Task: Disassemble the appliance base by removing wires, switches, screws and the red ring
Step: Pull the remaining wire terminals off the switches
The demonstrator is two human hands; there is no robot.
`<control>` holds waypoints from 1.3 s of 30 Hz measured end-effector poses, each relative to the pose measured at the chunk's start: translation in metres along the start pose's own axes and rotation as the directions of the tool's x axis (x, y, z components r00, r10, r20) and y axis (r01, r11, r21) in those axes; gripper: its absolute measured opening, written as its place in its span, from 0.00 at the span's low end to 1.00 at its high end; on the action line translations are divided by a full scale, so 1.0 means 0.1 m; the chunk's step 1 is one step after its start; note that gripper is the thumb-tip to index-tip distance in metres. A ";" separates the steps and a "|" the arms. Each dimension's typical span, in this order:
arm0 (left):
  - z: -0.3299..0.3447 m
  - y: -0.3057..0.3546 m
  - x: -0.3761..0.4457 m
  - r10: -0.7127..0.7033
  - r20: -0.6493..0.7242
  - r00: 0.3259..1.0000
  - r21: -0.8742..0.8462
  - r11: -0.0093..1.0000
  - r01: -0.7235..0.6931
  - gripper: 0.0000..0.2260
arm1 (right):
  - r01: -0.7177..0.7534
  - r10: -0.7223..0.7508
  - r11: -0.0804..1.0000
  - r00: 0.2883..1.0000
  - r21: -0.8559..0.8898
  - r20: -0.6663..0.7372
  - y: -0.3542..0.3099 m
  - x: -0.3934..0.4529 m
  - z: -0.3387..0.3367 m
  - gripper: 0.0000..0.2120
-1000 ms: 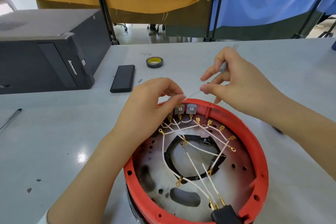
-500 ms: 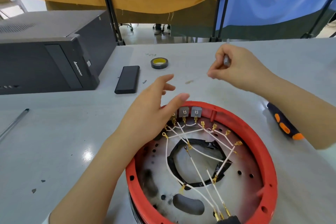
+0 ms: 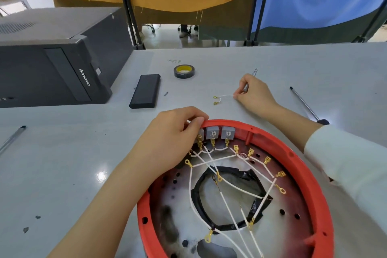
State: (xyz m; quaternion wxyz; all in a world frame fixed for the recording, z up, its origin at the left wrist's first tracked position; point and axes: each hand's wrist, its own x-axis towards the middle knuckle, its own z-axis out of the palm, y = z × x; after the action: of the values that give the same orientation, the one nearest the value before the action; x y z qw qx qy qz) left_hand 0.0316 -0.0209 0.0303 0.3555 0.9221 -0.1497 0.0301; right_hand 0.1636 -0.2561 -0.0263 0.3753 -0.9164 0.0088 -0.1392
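The round appliance base with its red ring (image 3: 297, 163) lies open side up at the lower right. White wires (image 3: 228, 205) with gold terminals cross its inside. Grey switches (image 3: 219, 132) sit under the far rim. My left hand (image 3: 171, 142) grips the ring's far rim beside the switches. My right hand (image 3: 255, 96) rests on the table beyond the base. It holds a slim metal tool (image 3: 250, 79) and pinches the end of a short loose white wire (image 3: 223, 98) with two gold terminals, which lies on the table.
A black computer case (image 3: 56, 63) stands at the left, with a black phone (image 3: 145, 91) and a roll of tape (image 3: 184, 71) beside it. A long screwdriver (image 3: 305, 104) lies at the right, a pen (image 3: 11, 138) at the left edge, a small screw (image 3: 165, 93) near the phone.
My right hand pulled the short wire off the base and moved it away and down onto the table. My left hand went from the terminals to gripping the red rim.
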 end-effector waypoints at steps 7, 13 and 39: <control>-0.02 0.00 0.01 -0.028 0.033 0.999 -0.059 0.998 0.030 0.11 | 0.001 0.004 0.977 1.000 0.213 -0.021 -0.25 -0.19 -0.20 0.10; -0.09 0.03 0.00 -0.064 0.137 0.989 -0.237 0.967 0.095 0.09 | 0.062 -0.156 0.883 0.973 0.466 0.167 -0.73 -0.87 -0.63 0.15; 0.04 0.09 0.11 0.025 0.213 0.977 -0.139 0.990 0.005 0.10 | -0.112 -0.092 0.809 0.945 0.577 0.313 -0.91 -1.18 -0.56 0.08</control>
State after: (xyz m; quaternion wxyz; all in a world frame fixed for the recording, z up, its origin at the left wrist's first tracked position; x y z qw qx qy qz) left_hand 0.0396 -0.0327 0.0351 0.4005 0.8922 -0.1936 -0.0779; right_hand 0.0270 -0.2148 0.0457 0.6367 -0.7654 -0.0919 0.0204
